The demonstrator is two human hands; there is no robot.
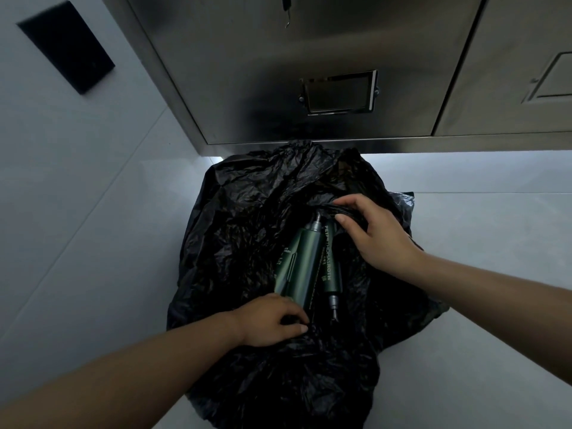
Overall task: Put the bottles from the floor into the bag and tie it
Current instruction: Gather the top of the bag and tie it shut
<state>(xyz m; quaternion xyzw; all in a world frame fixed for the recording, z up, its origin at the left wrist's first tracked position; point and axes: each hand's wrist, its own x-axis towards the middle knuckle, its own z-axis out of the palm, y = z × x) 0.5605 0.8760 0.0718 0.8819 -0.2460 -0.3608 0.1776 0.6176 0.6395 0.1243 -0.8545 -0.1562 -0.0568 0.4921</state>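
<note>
Arms outstretched, left hand [272, 320] and right hand [374, 233] each in curled grip on the bag [247, 212], bottles [305, 267] between.

A pale tiled floor [495, 218] fills the lower part of the view, with thin grout lines crossing it. On the left rises a smooth, light grey wall [46, 187], and a black rectangular plate [66, 48] is set into it high up. Ahead stands a brushed stainless-steel cabinet [247, 57], its base raised just off the floor. A bright strip of light [448, 156] shows in the gap beneath it. The cabinet's middle door carries a small metal label holder [339, 91], and a small metal catch [288, 10] hangs near its top edge. A second door [510, 41] to the right has a recessed panel [554, 78]. The room is dim.
</note>
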